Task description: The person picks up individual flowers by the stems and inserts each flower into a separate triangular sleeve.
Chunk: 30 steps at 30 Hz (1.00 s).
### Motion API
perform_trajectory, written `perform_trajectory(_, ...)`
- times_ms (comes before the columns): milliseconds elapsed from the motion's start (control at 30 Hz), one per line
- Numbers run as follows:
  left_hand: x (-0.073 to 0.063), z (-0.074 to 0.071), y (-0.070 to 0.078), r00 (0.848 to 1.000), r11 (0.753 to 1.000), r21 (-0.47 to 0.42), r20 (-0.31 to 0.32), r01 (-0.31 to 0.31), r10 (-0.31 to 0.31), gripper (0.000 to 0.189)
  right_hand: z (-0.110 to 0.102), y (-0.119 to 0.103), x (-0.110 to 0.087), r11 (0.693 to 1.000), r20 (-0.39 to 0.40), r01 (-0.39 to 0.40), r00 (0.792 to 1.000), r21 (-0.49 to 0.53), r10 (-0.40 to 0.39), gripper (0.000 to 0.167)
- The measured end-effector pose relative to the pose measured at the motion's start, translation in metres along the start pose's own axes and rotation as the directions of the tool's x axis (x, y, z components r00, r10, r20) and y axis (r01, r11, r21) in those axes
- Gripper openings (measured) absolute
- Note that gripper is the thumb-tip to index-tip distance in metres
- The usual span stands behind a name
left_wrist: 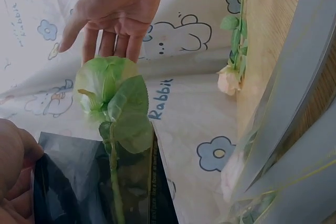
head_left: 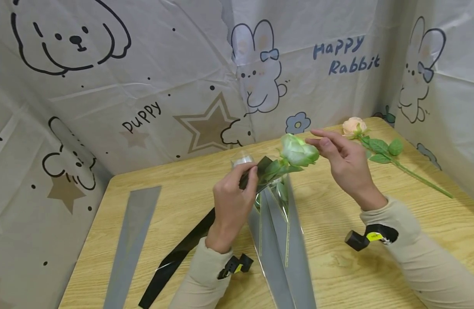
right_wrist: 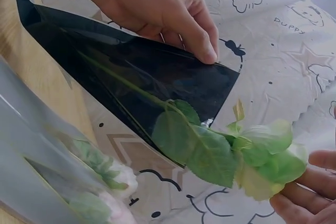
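Note:
My left hand (head_left: 233, 199) pinches the open end of a black flower sleeve (right_wrist: 131, 61) between thumb and fingers, over the middle of the table. A green rose (head_left: 296, 150) lies with its stem inside the sleeve; its bloom and leaves stick out beyond the sleeve's edge. The sleeve's narrow end slants down toward the front left of the table. My right hand (head_left: 347, 167) is beside the bloom, palm toward it. Its fairly straight fingers (right_wrist: 307, 190) come right up against the petals in the right wrist view, not curled round them.
Two grey sleeves (head_left: 271, 253) holding wrapped roses lie under my hands. Another grey sleeve (head_left: 132, 236), flat, lies at the left. A peach rose (head_left: 354, 126) with a long leafy stem rests at the back right. Printed cloth walls (head_left: 152, 141) enclose the table (head_left: 337, 274).

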<state>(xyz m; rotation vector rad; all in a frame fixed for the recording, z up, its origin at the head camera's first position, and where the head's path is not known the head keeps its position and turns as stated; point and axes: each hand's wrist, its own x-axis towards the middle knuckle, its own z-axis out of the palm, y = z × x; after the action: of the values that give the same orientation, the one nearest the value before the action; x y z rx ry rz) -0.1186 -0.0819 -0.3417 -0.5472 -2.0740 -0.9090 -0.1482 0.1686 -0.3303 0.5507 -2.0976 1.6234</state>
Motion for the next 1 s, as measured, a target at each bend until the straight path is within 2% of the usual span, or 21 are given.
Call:
perform_trajectory(233,-0.001,0.0,0.0,1.0,1.0,0.013,0.024,0.009,-0.01,0.013,0.006,0.003,-0.004,1.0,0.052,-0.005,0.999,0.03,0.003,0.034)
perform_trajectory(367,-0.002,0.002,-0.001,1.0,1.0,0.014,0.029,0.009,-0.009,0.012,0.01,0.003,-0.006,1.0,0.069,0.002,0.998,0.011,-0.003,0.033)
perform_trajectory(533,-0.003,0.005,-0.001,1.0,1.0,0.013,0.028,0.002,-0.002,0.012,0.015,0.005,-0.008,1.0,0.099,0.014,0.995,0.005,-0.014,0.031)
perform_trajectory(833,-0.004,0.006,-0.002,1.0,1.0,0.015,0.029,0.001,-0.001,0.011,0.024,0.005,-0.014,0.998,0.142,0.02,0.989,0.067,-0.029,0.028)
perform_trajectory(1000,-0.003,0.007,-0.002,1.0,1.0,0.018,0.02,-0.008,0.008,0.011,0.026,0.002,-0.018,0.998,0.182,0.012,0.983,0.068,-0.025,0.027)
